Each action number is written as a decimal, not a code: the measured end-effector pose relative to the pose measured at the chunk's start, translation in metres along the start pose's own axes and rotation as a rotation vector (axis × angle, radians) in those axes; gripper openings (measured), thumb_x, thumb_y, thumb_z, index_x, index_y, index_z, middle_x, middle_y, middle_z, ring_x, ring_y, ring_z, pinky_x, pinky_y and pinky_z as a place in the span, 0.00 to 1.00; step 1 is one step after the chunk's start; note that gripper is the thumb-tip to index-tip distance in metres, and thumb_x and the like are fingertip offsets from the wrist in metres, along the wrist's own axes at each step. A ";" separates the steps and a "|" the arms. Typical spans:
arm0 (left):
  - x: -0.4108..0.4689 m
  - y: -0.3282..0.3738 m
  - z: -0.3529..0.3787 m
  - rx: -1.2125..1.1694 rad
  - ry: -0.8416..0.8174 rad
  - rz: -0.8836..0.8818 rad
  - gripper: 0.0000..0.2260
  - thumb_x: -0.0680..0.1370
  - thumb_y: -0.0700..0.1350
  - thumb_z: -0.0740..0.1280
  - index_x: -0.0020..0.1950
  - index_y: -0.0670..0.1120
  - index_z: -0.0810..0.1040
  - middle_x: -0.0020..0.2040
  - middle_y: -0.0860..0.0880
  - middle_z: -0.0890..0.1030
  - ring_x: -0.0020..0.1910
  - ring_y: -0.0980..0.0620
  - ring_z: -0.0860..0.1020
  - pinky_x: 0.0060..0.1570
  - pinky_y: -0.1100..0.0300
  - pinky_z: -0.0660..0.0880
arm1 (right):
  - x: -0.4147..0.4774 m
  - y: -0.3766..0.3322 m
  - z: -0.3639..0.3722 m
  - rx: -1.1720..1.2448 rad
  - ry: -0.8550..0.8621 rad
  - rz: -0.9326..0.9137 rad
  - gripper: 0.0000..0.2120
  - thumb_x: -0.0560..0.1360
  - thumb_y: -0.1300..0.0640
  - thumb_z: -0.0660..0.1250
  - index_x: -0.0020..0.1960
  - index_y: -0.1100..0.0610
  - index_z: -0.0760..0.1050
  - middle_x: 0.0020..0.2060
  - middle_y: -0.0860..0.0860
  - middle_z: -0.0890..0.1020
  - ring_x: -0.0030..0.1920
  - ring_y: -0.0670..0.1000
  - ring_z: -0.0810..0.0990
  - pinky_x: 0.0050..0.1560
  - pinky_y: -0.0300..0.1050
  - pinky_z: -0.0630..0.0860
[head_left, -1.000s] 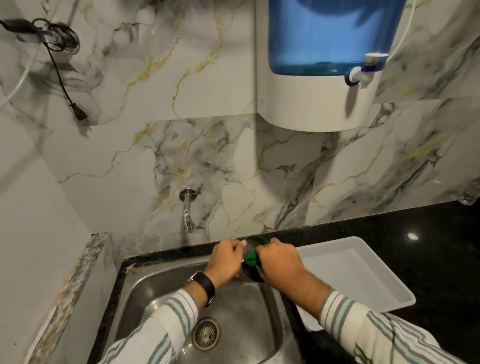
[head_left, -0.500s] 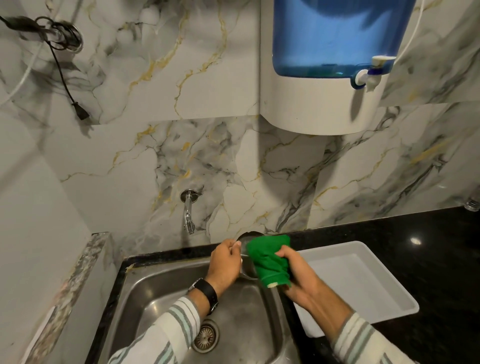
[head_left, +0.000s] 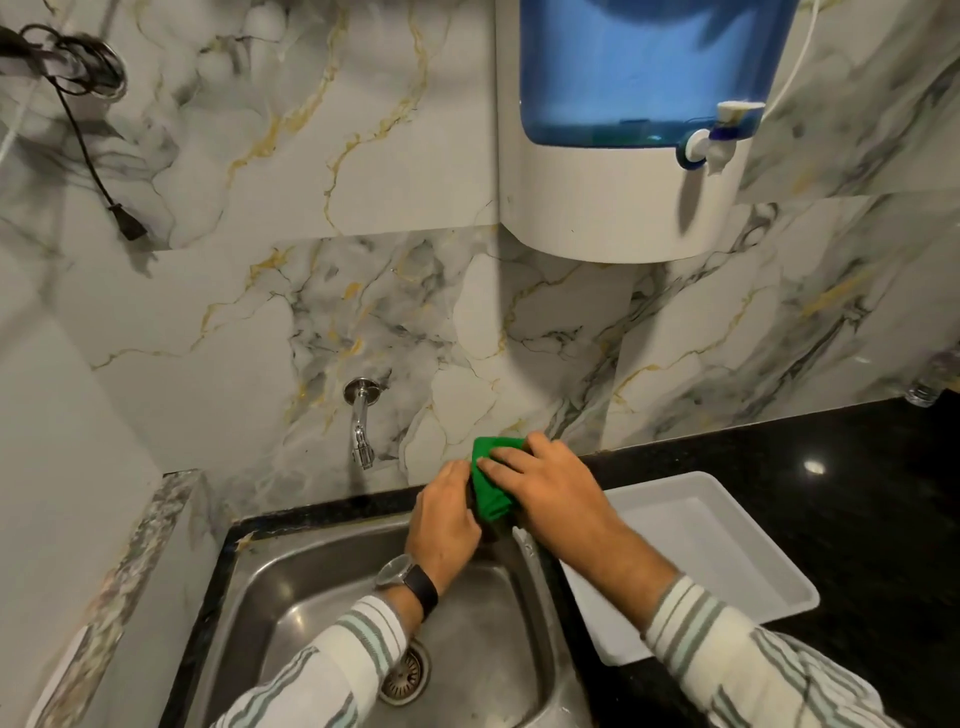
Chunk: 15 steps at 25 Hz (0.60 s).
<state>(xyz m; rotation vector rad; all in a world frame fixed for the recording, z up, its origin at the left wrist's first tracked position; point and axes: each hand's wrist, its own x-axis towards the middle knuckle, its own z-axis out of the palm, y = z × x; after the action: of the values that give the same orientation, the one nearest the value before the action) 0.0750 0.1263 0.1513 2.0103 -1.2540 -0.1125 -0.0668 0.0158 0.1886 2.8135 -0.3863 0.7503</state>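
One: Marble-veined wall tiles run behind a steel sink (head_left: 291, 587) set in a black counter (head_left: 857, 493). What's different from half a second ago?

Two: The green cloth (head_left: 491, 486) was hanging open from the right hand (head_left: 545, 486). Now it is wrapped over the steel cup (head_left: 492, 531), above the sink's back right corner. Only a dark sliver of the cup shows below the cloth.

One: And the hands?

Two: The left hand (head_left: 444, 514) has its fingers curled in, gripping the cup from the sink side. Its fingertips are hidden behind the knuckles. The right hand's fingers lie across the cloth, bent lightly round it and pressing it on. I can't see the thumb.

One: So what does that mean for the job?

Two: I'd judge the wiping has started again on the cup's outside after a shift of grip, so the drying isn't finished.

One: What else is around?

Two: A white tray (head_left: 727, 551) sits on the counter just right of the sink and looks like the likely place to set the cup down. The tap (head_left: 361, 421) sticks out of the wall above the sink's back edge. A blue-and-white water purifier (head_left: 613, 208) hangs high on the wall above the sink's right side, and the drain (head_left: 405, 675) is in the basin floor.

One: Anything in the way?

Two: Nothing lies between the hands and the tray. The right forearm does cross the sink's right rim.
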 end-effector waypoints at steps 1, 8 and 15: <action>0.000 -0.001 -0.002 -0.011 0.028 -0.001 0.16 0.73 0.28 0.66 0.55 0.45 0.79 0.50 0.49 0.81 0.46 0.47 0.80 0.47 0.55 0.80 | -0.002 0.002 0.005 0.000 -0.016 0.068 0.28 0.69 0.55 0.78 0.70 0.50 0.81 0.63 0.47 0.86 0.54 0.55 0.80 0.50 0.51 0.81; 0.007 0.001 -0.012 -0.314 0.301 -0.153 0.14 0.73 0.25 0.65 0.47 0.43 0.75 0.42 0.47 0.78 0.42 0.46 0.77 0.43 0.56 0.76 | -0.033 -0.011 0.041 0.906 0.105 0.856 0.12 0.75 0.54 0.71 0.55 0.41 0.83 0.41 0.43 0.85 0.43 0.40 0.81 0.47 0.43 0.77; 0.004 -0.010 -0.008 -0.365 0.105 -0.165 0.08 0.83 0.34 0.67 0.59 0.44 0.74 0.49 0.48 0.81 0.48 0.52 0.81 0.50 0.57 0.78 | -0.019 0.002 0.039 0.448 0.302 0.489 0.28 0.70 0.65 0.80 0.69 0.60 0.82 0.57 0.53 0.87 0.56 0.52 0.83 0.61 0.47 0.81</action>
<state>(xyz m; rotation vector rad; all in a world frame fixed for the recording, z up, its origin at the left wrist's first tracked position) 0.0875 0.1294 0.1520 1.7731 -0.9244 -0.2903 -0.0651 0.0077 0.1463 2.9488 -0.9762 1.5067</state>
